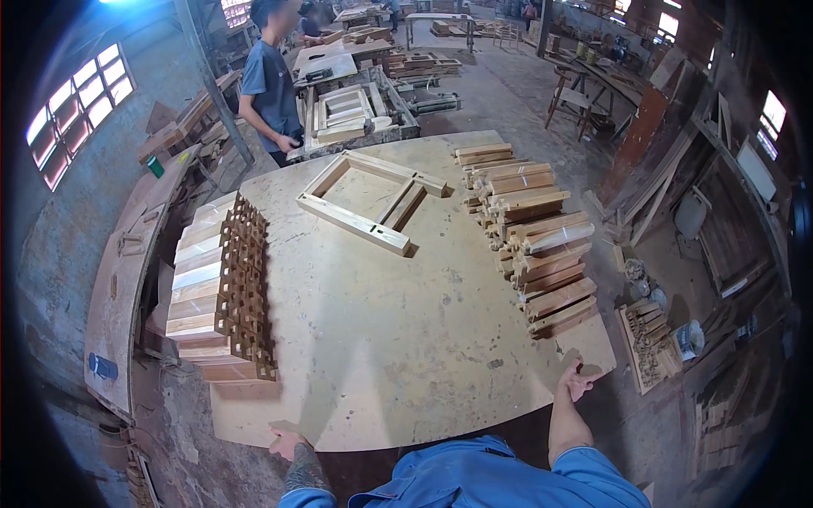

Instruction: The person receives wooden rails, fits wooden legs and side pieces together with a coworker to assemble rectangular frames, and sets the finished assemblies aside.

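Note:
My left hand [289, 443] rests at the near left edge of a large worktable [381, 339], its fingers partly visible and stretched toward the left. My right hand [577, 383] is at the near right corner of the same table, fingers apart, with nothing in it. A pale wooden frame [356, 218] with one inner crosspiece lies toward the far side of the tabletop. Along the left side stands a stack of wooden pieces [199, 275], their slotted ends facing inward. Beyond my right hand, notched wooden rails [542, 237] lie piled along the right side.
Past the far edge, a person in a grey shirt [273, 85] stands beside a bench holding another wooden frame [343, 110]. A long side bench [127, 271] runs along the left wall. On the floor at right are a box of wood pieces [648, 343] and a bucket [690, 339].

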The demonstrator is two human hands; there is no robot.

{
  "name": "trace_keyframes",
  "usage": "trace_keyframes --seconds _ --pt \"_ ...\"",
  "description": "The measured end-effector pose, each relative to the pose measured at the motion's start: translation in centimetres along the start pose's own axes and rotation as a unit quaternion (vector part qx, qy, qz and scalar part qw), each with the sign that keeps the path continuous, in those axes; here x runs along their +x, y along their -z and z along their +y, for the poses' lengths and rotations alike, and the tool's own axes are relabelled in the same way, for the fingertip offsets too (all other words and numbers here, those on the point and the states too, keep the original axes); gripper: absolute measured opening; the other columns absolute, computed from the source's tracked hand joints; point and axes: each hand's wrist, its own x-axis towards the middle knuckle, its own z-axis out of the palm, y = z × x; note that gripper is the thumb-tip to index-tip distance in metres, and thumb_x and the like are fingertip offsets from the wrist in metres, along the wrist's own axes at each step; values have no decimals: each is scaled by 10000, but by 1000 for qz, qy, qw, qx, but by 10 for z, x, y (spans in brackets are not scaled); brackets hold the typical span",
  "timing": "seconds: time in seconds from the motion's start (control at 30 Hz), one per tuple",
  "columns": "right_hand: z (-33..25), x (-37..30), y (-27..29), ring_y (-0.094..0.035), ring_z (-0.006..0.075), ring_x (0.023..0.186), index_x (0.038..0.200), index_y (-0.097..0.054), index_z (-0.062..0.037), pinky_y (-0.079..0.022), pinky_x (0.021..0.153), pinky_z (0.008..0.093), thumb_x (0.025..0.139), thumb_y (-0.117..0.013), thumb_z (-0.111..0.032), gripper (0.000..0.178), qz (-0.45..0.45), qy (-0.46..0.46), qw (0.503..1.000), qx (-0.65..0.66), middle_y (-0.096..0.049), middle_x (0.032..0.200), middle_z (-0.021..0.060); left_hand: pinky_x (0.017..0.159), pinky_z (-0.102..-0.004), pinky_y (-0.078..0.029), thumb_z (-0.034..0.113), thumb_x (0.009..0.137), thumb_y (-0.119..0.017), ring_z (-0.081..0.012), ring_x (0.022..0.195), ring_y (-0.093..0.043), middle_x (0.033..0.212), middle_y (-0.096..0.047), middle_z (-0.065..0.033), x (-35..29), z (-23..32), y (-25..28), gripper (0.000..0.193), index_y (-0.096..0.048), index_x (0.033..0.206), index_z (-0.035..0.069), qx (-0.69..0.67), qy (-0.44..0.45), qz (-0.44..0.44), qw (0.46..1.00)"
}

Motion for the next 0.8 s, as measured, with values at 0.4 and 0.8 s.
trace_keyframes --seconds 0.4,0.8 --pt "18 17 -23 -634 368 981 1539 -107 -210 -524 758 474 738 -480 -767 1045 2 7 1000 -26 -484 1235 229 875 -534 -502 695 883 -416 -478 1019 -615 1060 -606 -357 -1 0 -1 797 -386 1174 -47 -2 -3 -10 1000" --pt "8 6 -12 -642 392 951 1537 -100 -211 -531 726 482 756 -484 -745 1022 9 7 1000 -27 -485 1228 244 820 -536 -533 688 876 -429 -482 952 -641 1024 -625 -342 6 -3 -8 798 -402 1162 -56 12 -4 15 1000"
